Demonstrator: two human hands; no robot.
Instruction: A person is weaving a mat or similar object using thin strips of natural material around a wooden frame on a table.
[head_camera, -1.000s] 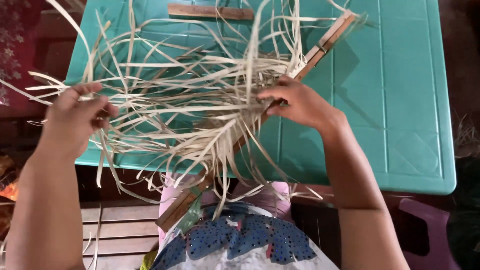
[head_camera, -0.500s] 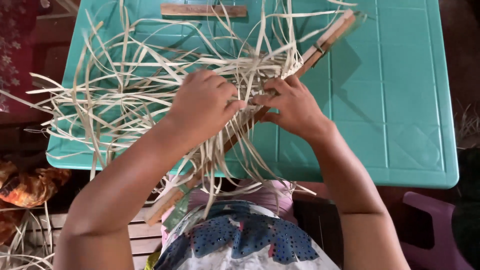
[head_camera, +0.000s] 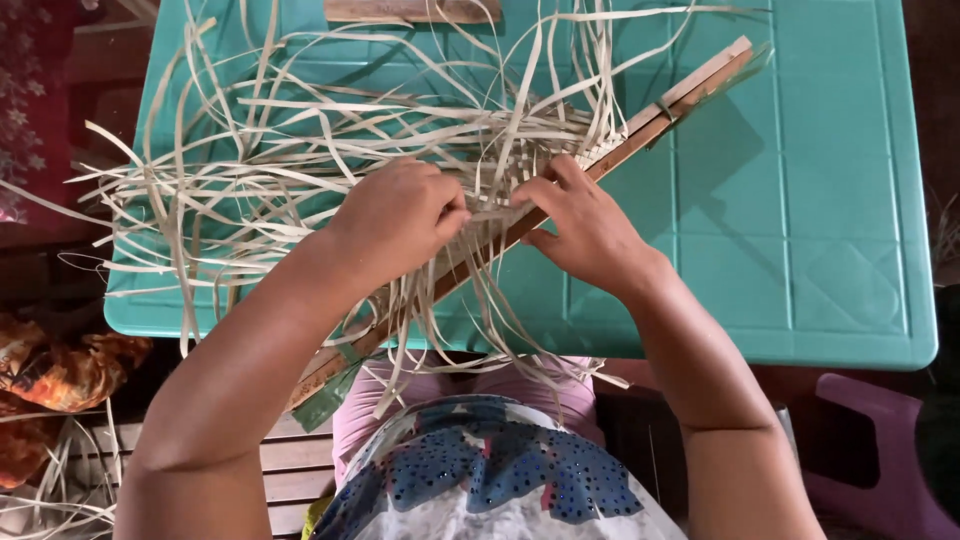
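A tangle of pale straw strips (head_camera: 300, 160) lies across a teal plastic table (head_camera: 800, 200). A long wooden slat frame (head_camera: 680, 100) runs diagonally from the table's upper right down past its front edge. My left hand (head_camera: 400, 215) is closed on strips in the middle of the weave, right beside the slat. My right hand (head_camera: 580, 225) pinches strips against the slat, its fingers almost touching the left hand. Loose strip ends hang over the table's front edge toward my lap.
A short wooden bar (head_camera: 410, 10) lies at the table's far edge. A purple plastic stool (head_camera: 870, 450) stands at lower right. Orange cloth (head_camera: 60, 370) and more loose strips (head_camera: 50, 490) lie on the floor at lower left, by wooden slats (head_camera: 280, 470).
My left hand has come in from the far left of the strips to the middle of the weave, next to my right hand. The right hand has stayed on the slat.
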